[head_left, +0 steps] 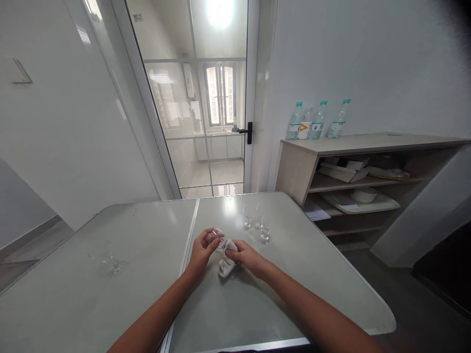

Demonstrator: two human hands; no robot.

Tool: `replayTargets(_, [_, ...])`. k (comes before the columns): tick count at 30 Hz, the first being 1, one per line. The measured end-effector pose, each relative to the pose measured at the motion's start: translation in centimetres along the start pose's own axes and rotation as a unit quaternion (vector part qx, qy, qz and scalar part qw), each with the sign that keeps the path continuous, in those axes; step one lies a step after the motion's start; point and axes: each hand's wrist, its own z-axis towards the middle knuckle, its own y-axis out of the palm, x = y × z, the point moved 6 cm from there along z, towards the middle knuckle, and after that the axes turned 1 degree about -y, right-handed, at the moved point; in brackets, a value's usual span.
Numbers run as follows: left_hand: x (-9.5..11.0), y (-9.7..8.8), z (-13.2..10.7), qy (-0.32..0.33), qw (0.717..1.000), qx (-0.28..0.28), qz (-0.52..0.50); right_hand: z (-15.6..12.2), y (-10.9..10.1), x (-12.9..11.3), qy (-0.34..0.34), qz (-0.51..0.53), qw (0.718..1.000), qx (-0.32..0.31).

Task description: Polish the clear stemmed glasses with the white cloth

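My left hand (pixel 203 249) is closed around the bowl of a clear stemmed glass (pixel 218 232), held above the middle of the table. Pinched in my right hand (pixel 246 256) is a white cloth (pixel 227 264), which touches or nearly touches the glass and hides its stem and foot. Beyond my right hand stand several more clear stemmed glasses, one of them the nearest glass (pixel 266 236), upright and close together. Away to the left lies or stands another clear glass (pixel 115 264), hard to make out against the tabletop.
The pale table (pixel 147 304) has a metal strip (pixel 187 240) along its seam. A wooden shelf unit (pixel 298 169) stands at the right, with plastic bottles (pixel 318 122) on top and a white bowl (pixel 364 195) inside. Behind the table is a glass door (pixel 221 171) with a black handle.
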Motion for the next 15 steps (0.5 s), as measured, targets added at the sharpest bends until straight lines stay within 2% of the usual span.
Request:
replayTargets(2, [0.0, -0.5, 0.0, 0.000, 0.999, 0.030, 0.040, -0.3, -0.5, -0.8, -0.056, -0.189, 0.977, 0.082])
replayTargets(4, [0.2, -0.8, 0.0, -0.001, 0.997, 0.046, 0.057, -0.6, -0.5, -1.3, -0.081, -0.285, 0.946, 0.131])
replayTargets(5, [0.4, -0.8, 0.0, -0.001, 0.998, 0.041, 0.057, -0.6, -0.3, -1.3, -0.076, -0.271, 0.951, 0.128])
replayTargets(6, [0.6, -0.6, 0.0, 0.000, 0.998, 0.028, 0.051, -0.5, 0.0, -1.0, -0.060, -0.217, 0.969, 0.102])
replayTargets(8, [1.1, 0.0, -0.1, 0.006, 1.000, -0.015, 0.017, -0.4, 1.0, -0.2, -0.008, -0.035, 0.999, 0.007])
replayTargets(10, [1.4, 0.6, -0.2, 0.009, 0.998, -0.063, -0.025, -0.4, 1.8, 0.0, 0.031, 0.130, 0.988, -0.071])
replayTargets(11, [1.4, 0.8, -0.2, 0.012, 0.996, -0.076, -0.038, -0.4, 1.8, 0.0, 0.039, 0.173, 0.980, -0.088])
replayTargets(13, [1.4, 0.8, -0.2, 0.020, 0.997, -0.069, -0.034, -0.4, 1.3, -0.1, 0.025, 0.154, 0.985, -0.076])
replayTargets(15, [1.2, 0.4, -0.2, 0.030, 0.999, -0.032, 0.010, -0.3, 0.2, -0.4, -0.023, 0.014, 1.000, -0.013])
